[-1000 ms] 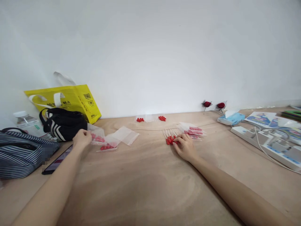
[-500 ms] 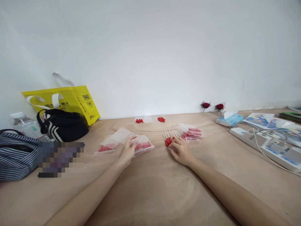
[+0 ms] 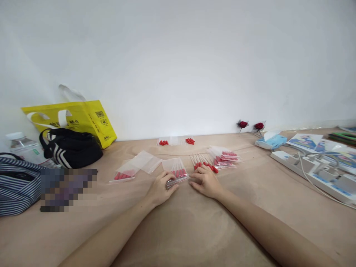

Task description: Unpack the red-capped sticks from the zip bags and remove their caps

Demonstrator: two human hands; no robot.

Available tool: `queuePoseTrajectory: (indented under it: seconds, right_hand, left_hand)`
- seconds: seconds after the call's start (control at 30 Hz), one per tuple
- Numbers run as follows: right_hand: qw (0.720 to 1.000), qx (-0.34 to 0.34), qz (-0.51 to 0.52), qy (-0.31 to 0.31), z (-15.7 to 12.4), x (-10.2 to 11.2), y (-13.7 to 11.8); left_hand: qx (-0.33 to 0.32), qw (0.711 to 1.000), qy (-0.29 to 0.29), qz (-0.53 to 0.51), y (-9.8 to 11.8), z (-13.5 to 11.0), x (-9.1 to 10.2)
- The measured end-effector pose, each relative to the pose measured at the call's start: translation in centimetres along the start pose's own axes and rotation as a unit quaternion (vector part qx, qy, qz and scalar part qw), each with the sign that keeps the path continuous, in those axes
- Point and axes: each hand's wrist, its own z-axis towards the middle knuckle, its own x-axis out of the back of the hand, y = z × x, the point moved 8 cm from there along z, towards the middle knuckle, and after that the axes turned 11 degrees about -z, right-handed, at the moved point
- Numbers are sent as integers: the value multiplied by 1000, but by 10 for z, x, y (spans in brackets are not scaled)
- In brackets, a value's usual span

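My left hand (image 3: 160, 187) pinches the near edge of a small clear bag (image 3: 175, 171) holding several red-tipped sticks, which lies on the wooden table (image 3: 178, 230). My right hand (image 3: 205, 181) rests beside it, fingers near the bag's right corner and touching a loose bunch of red-tipped sticks (image 3: 202, 162). A stack of filled bags (image 3: 224, 156) lies just right of that bunch. Further left lie an empty clear bag (image 3: 146, 161) and another filled bag (image 3: 124, 174).
A yellow tote bag (image 3: 71, 118), a black striped bag (image 3: 71, 148), a striped pouch (image 3: 16, 183) and a water bottle (image 3: 20, 145) stand at the left. Red caps (image 3: 190, 141) lie by the wall. A power strip with cable (image 3: 314, 167), tissue pack (image 3: 271, 141) and booklets sit at right.
My left hand carried a filled bag from the far left to the middle and set it down beside my right hand. My right hand shifted slightly left from the loose sticks.
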Motion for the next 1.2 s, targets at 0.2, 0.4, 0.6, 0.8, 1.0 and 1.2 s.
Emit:
queuePoseTrajectory:
  seconds: [0.2, 0.4, 0.6, 0.8, 1.0, 1.2]
  right_hand:
    - [999, 22, -38, 2, 15, -10, -16]
    - [999, -27, -31, 19, 13, -6, -6]
    - [1000, -8, -10, 24, 12, -2, -12]
    - [998, 54, -8, 30, 10, -5, -23]
    - [998, 44, -22, 38, 12, -4, -23]
    - [997, 60, -25, 35, 15, -7, -30]
  left_hand:
    - [-10, 1000, 2, 18, 2, 2, -2]
    - [-6, 1000, -15, 20, 2, 3, -5]
    - [62, 996, 21, -61, -13, 8, -3]
    - [124, 984, 42, -119, -26, 9, -1]
    - [147, 976, 58, -148, -32, 7, 0]
    - [148, 977, 57, -146, -28, 7, -1]
